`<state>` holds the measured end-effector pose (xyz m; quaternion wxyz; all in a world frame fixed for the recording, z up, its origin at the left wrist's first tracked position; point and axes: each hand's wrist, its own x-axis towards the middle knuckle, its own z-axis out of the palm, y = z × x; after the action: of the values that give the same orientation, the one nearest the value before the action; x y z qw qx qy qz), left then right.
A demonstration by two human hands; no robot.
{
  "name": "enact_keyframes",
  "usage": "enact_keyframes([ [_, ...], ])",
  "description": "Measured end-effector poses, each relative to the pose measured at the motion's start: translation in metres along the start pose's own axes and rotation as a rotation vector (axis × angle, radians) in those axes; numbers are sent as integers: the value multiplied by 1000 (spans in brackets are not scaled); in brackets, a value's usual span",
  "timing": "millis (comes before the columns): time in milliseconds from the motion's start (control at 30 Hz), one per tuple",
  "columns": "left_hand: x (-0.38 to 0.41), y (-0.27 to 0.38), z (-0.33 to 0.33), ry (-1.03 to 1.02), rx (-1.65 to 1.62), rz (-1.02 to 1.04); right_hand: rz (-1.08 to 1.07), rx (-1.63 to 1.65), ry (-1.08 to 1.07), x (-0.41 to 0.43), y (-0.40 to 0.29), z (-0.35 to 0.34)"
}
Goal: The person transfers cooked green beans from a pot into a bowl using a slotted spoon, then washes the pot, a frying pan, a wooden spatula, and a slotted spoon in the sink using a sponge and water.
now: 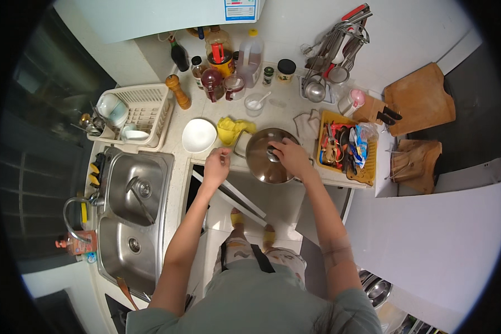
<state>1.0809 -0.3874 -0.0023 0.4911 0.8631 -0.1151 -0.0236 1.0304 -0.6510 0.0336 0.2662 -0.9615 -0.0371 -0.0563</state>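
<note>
My right hand [291,158] grips the dark knob [272,154] of a round lid [267,171]. The lid lies over a wide metal pot with loop handles, its left handle [239,146] standing out toward my other hand. The pot overlaps the counter's front edge in this view. To its left, my left hand [217,166] hovers with the fingers loosely curled; I see nothing in it, but the inside of the hand is hidden. Just beyond that hand are a white bowl [199,135] and a crumpled yellow cloth [235,128].
A yellow basket of tools [373,163] stands right of the pot, near a grey cloth [307,125]. Behind are a small tub with a spoon [254,107] and several bottles. At left are a dish rack [160,121] and a double steel sink [167,188]. Below, a drawer [238,200] is pulled out.
</note>
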Motion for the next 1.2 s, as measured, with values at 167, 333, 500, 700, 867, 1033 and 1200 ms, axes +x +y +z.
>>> enact_keyframes([
  [167,54,-31,20,-61,149,44,431,425,544,-46,8,-7],
  [333,83,-50,38,-206,146,14,821,370,614,-137,56,48],
  [500,92,-61,42,-311,103,-37,814,768,628,-134,68,77],
  [700,91,-54,39,-462,-261,-303,772,901,639,-129,66,74],
  [867,52,-13,33,-490,-263,-253,784,870,616,-176,38,41],
  [1033,1,18,43,-745,-219,-243,852,790,684,-264,7,14],
  [1200,-45,10,99,-956,-89,-178,1075,636,686,-348,-12,22],
])
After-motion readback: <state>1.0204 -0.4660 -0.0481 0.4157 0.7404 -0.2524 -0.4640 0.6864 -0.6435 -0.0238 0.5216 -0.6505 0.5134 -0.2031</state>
